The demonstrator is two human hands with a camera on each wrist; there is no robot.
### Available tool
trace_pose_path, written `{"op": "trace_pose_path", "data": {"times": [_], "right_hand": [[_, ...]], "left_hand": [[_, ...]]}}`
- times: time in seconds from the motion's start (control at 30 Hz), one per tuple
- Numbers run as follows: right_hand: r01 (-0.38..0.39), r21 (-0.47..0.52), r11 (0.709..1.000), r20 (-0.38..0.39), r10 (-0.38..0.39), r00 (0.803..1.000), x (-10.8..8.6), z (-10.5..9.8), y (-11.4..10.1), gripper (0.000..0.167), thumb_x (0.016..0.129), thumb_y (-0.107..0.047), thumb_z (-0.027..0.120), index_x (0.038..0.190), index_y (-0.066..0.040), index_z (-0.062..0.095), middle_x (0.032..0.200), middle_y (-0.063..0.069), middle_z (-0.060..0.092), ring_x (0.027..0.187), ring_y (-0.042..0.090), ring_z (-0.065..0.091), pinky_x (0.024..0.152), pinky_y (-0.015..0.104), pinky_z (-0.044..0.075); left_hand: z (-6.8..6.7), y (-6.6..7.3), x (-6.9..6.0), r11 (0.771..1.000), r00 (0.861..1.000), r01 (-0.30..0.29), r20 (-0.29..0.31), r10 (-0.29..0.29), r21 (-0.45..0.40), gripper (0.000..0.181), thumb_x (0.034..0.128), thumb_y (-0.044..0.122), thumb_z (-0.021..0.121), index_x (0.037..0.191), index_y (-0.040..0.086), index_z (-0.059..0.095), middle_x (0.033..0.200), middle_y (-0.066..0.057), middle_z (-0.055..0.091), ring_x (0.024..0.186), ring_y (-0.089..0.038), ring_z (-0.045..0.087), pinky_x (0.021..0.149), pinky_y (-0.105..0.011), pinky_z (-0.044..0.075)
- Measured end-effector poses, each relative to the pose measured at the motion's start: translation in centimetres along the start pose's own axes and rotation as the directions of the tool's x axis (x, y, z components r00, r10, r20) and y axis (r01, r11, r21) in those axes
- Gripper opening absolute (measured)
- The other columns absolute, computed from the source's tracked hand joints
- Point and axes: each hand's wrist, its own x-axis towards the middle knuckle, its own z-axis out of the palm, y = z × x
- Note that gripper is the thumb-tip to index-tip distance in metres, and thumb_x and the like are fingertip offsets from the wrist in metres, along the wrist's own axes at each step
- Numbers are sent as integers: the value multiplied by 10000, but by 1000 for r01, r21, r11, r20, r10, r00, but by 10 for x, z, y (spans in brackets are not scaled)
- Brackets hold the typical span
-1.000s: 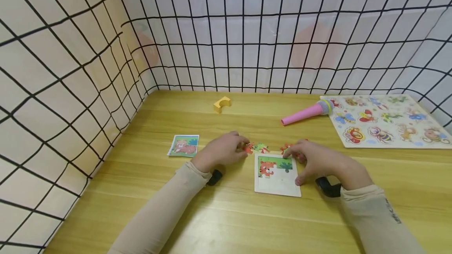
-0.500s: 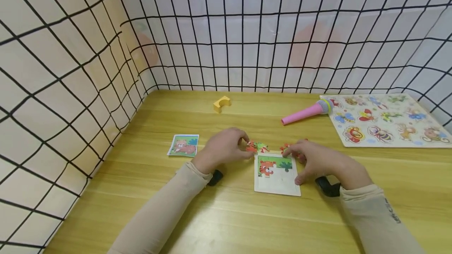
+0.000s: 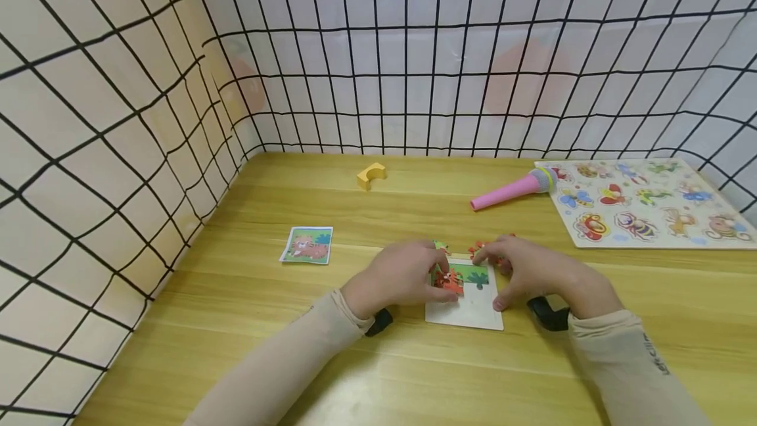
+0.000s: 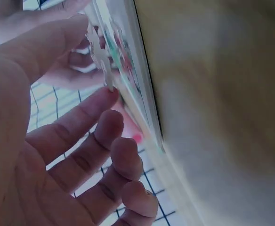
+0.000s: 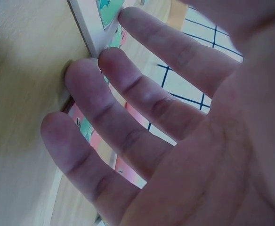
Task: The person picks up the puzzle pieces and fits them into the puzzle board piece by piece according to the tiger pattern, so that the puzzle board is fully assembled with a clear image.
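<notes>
Between thumb and index finger, my left hand (image 3: pixel 402 276) pinches a red puzzle piece (image 3: pixel 452 283) over the left part of the white puzzle tray (image 3: pixel 473 315). In the left wrist view the piece (image 4: pixel 99 55) is seen edge-on, close above the tray. Green pieces lie along the tray's top edge. My right hand (image 3: pixel 541 271) rests at the tray's right side, thumb on the right edge and a fingertip at the top corner. The right wrist view shows its fingers (image 5: pixel 118 108) extended beside the tray's corner. Red loose pieces (image 3: pixel 478 250) lie behind the tray, partly under this hand.
A picture card (image 3: pixel 307 246) lies left of my left hand. Farther back are a yellow arch block (image 3: pixel 371 175), a pink toy microphone (image 3: pixel 508 192) and a large board with insect pictures (image 3: pixel 653 206). A black wire grid (image 3: pixel 408 74) stands behind and left.
My left hand has moved right and toward me, carrying the red piece from behind the tray's left corner to over the tray. My right hand stays in place.
</notes>
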Motion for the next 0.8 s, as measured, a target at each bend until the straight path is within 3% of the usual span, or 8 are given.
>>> {"op": "trace_pose_path", "data": {"times": [0.13,0.4,0.53,0.63,0.8], "right_hand": [[9,0,1000,-1,-9,1000,0,0,0,687,633,-251,970,1233,-131,659,1174,93,573,993,261,548,876,483,468],[2,12,1000,7,-2,1000,1,0,1,692,639,-248,968,1243,-130,655,1187,98,573,1010,269,550,890,501,466],[-1,13,1000,11,1,1000,1,0,0,688,644,-253,968,1244,-129,655,1186,94,572,1011,268,549,894,501,465],[-1,13,1000,12,1,1000,1,0,-1,685,646,-251,967,1244,-128,656,1188,93,574,1013,267,548,896,503,465],[1,11,1000,8,-1,1000,0,1,0,683,644,-248,968,1241,-130,658,1191,93,575,1009,264,545,894,498,464]], "left_hand": [[5,5,-1,1000,1000,-9,24,9,-4,382,855,583,739,964,218,711,902,103,578,737,-32,526,568,-216,421],[7,4,-1,999,998,-36,44,36,10,398,899,502,732,1197,238,726,1114,72,626,904,-42,579,658,-244,482],[9,4,-1,998,996,-68,55,67,12,338,939,422,710,1232,253,723,1066,58,622,887,-65,565,651,-242,474],[10,4,0,998,996,-59,66,58,10,342,943,422,705,1246,263,715,1010,59,600,817,-78,536,616,-243,453],[11,5,0,999,997,-42,65,40,31,355,945,453,693,1258,287,708,1096,48,628,873,-70,563,623,-257,468]]}}
